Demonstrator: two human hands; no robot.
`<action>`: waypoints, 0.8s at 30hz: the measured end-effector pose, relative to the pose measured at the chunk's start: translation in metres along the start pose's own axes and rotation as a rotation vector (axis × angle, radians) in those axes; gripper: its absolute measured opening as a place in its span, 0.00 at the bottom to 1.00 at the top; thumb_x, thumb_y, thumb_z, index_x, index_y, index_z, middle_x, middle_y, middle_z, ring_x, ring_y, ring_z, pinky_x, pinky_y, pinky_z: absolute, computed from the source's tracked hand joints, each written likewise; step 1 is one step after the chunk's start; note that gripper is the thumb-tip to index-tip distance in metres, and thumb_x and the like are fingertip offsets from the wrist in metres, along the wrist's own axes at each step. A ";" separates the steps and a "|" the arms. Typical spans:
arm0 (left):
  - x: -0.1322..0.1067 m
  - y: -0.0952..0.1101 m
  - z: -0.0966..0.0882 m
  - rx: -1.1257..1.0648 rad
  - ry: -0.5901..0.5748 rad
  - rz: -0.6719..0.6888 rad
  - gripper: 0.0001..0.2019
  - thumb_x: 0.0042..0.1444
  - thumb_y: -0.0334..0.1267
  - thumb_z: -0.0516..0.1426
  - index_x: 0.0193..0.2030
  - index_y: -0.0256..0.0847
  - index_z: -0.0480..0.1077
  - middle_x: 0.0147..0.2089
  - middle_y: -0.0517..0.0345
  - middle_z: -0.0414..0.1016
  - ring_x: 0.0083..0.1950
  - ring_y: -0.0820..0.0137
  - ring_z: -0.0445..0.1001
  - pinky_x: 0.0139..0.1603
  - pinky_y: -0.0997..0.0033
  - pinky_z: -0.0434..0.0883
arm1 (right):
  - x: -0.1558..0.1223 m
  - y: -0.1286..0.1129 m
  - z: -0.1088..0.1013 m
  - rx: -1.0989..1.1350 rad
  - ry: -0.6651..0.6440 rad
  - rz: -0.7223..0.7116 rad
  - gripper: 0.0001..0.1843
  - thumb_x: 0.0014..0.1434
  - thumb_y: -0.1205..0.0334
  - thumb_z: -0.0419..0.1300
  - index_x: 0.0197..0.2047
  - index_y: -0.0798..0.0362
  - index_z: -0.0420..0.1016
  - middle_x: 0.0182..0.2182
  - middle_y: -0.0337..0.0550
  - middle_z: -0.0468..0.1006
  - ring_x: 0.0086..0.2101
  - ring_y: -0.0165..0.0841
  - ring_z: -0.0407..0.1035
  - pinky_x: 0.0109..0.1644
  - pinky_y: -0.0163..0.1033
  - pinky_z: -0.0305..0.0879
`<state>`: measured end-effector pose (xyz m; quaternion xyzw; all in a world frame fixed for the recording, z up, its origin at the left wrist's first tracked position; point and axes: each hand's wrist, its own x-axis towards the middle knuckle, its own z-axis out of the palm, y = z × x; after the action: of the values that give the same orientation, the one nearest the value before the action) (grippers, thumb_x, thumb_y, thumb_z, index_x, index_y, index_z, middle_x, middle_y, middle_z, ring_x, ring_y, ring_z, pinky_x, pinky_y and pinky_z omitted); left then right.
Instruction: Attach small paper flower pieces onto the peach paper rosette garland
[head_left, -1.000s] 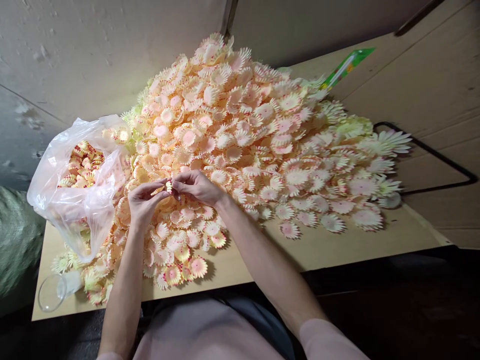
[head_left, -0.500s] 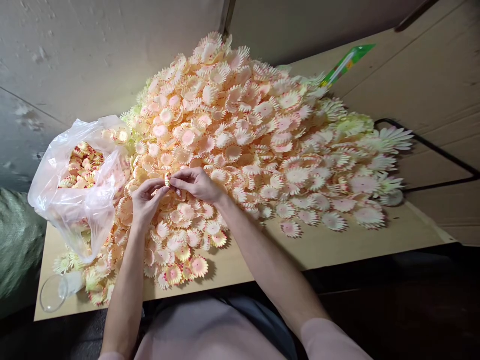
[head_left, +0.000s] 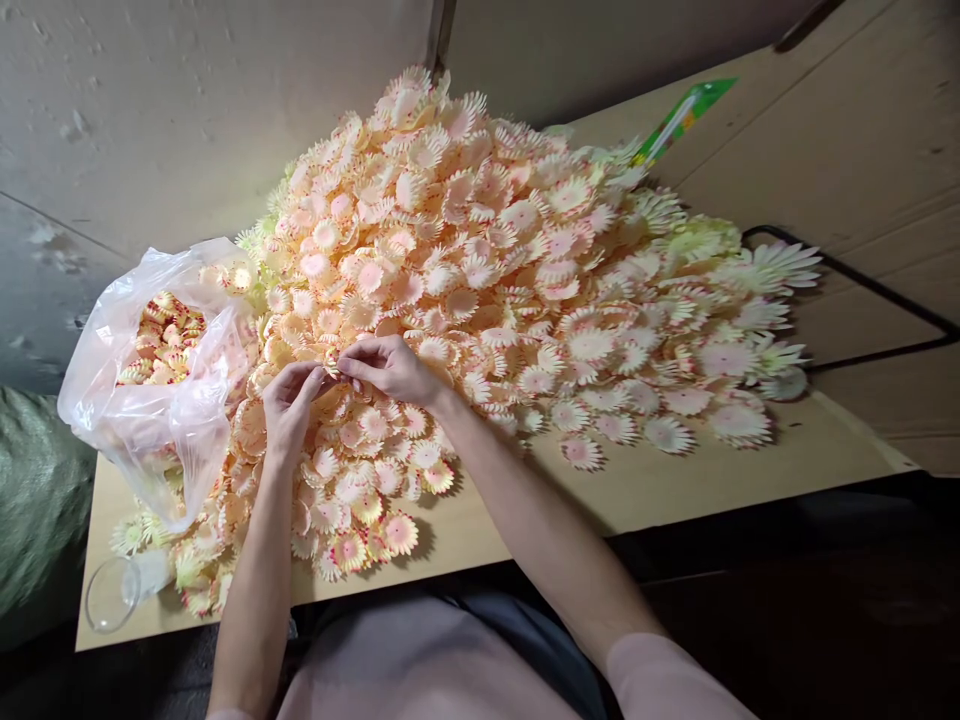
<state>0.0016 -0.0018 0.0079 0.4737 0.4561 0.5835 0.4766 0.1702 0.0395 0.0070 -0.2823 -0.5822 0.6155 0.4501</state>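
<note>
My left hand (head_left: 291, 397) and my right hand (head_left: 391, 368) meet over a big heap of artificial flower petal pieces (head_left: 480, 270), pale pink and cream with scalloped rims. Between their fingertips is one small flower piece (head_left: 331, 362) with red-tipped edges, pinched from both sides. The fingers of both hands are closed on it, and they partly hide it. Left of my left hand stands a translucent plastic bag (head_left: 191, 410), its mouth turned open. Curled petal pieces (head_left: 163, 340) with red and yellow edges lie inside the bag.
The heap covers much of a wooden tabletop (head_left: 480, 535). A clear plastic cup (head_left: 112, 594) lies tipped at the front left corner. A green packet (head_left: 684, 120) leans behind the heap. A black metal rod frame (head_left: 892, 290) is at the right, and a green sack (head_left: 37, 500) at the left.
My hands stay together over the heap, and the small flower piece has turned and dropped slightly between the fingertips. The whole view has shifted a little.
</note>
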 end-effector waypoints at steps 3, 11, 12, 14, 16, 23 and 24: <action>0.000 0.001 0.002 0.023 0.026 0.016 0.12 0.52 0.44 0.64 0.36 0.38 0.74 0.34 0.58 0.78 0.37 0.70 0.80 0.49 0.61 0.79 | 0.001 0.000 -0.001 0.023 0.017 0.015 0.19 0.55 0.47 0.64 0.32 0.57 0.73 0.23 0.37 0.71 0.23 0.24 0.63 0.26 0.32 0.60; 0.001 0.001 0.006 -0.010 0.038 0.069 0.14 0.54 0.47 0.62 0.36 0.40 0.68 0.34 0.63 0.70 0.36 0.74 0.77 0.50 0.58 0.79 | 0.009 0.002 -0.008 0.226 0.161 0.004 0.22 0.51 0.44 0.67 0.31 0.55 0.69 0.21 0.33 0.68 0.22 0.22 0.59 0.26 0.31 0.57; 0.001 0.001 0.008 -0.008 0.037 0.075 0.14 0.55 0.48 0.62 0.37 0.40 0.67 0.34 0.63 0.69 0.37 0.75 0.76 0.50 0.59 0.79 | 0.009 0.001 -0.008 0.254 0.160 0.009 0.23 0.50 0.44 0.68 0.31 0.56 0.69 0.22 0.33 0.68 0.22 0.22 0.59 0.27 0.32 0.58; 0.000 0.000 0.010 -0.013 0.034 0.087 0.14 0.55 0.49 0.61 0.37 0.42 0.65 0.34 0.64 0.67 0.37 0.76 0.74 0.50 0.61 0.79 | 0.010 0.002 -0.006 0.301 0.150 0.012 0.23 0.49 0.44 0.69 0.30 0.55 0.69 0.21 0.33 0.67 0.22 0.22 0.59 0.27 0.32 0.58; -0.001 -0.001 0.012 -0.017 0.021 0.092 0.14 0.56 0.50 0.60 0.37 0.43 0.64 0.34 0.64 0.65 0.37 0.76 0.74 0.50 0.61 0.79 | 0.011 0.003 -0.004 0.330 0.148 0.014 0.23 0.49 0.44 0.69 0.29 0.55 0.69 0.21 0.32 0.66 0.22 0.22 0.58 0.27 0.32 0.57; -0.001 -0.003 0.010 -0.056 -0.021 0.075 0.12 0.58 0.48 0.59 0.37 0.43 0.63 0.32 0.65 0.65 0.36 0.76 0.74 0.50 0.62 0.79 | 0.012 0.010 -0.005 0.367 0.151 0.006 0.20 0.52 0.47 0.68 0.30 0.56 0.70 0.21 0.33 0.67 0.22 0.23 0.58 0.26 0.32 0.55; -0.001 -0.004 0.009 -0.056 -0.024 0.072 0.12 0.58 0.48 0.59 0.37 0.43 0.63 0.32 0.65 0.65 0.36 0.76 0.74 0.49 0.63 0.79 | 0.012 0.009 -0.005 0.374 0.155 0.008 0.20 0.51 0.48 0.69 0.30 0.56 0.70 0.21 0.33 0.67 0.22 0.23 0.58 0.26 0.32 0.55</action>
<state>0.0111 -0.0014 0.0055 0.4831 0.4166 0.6071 0.4739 0.1670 0.0530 -0.0008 -0.2425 -0.4202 0.6911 0.5357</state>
